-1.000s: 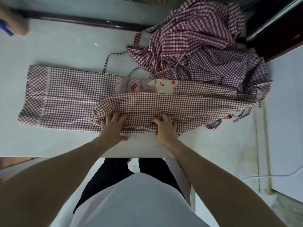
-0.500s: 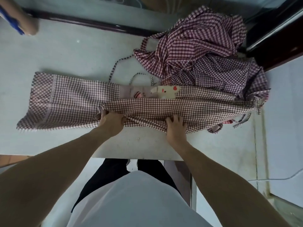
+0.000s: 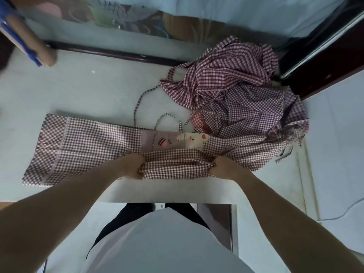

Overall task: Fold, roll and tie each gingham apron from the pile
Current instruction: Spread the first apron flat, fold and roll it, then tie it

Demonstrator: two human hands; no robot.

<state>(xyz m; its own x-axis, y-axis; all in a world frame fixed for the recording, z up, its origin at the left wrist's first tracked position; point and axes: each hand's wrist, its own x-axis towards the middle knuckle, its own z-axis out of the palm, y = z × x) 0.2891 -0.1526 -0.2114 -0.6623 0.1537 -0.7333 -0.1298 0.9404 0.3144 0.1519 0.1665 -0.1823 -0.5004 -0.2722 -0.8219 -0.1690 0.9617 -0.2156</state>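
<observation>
A maroon-and-white gingham apron (image 3: 90, 142) lies stretched left to right across the white table (image 3: 82, 89), with a printed pocket patch (image 3: 175, 141) in its middle. My left hand (image 3: 133, 167) and my right hand (image 3: 222, 167) each pinch the near folded edge of the apron, about a forearm's width apart, with a taut band of cloth between them. The apron's thin ties (image 3: 137, 103) loop on the table behind it. A crumpled pile of gingham aprons (image 3: 236, 89) sits at the back right, touching the flat apron's right end.
A cardboard tube with a blue strip (image 3: 25, 42) pokes in at the back left. A dark wooden rail (image 3: 110, 53) runs along the table's far edge. A dark frame (image 3: 323, 56) stands at the right. The table's near edge (image 3: 173, 201) is just below my hands.
My hands went from lying flat on the folded edge to gripping it, and have spread slightly apart while bunching the cloth. The camera view has tilted further forward.
</observation>
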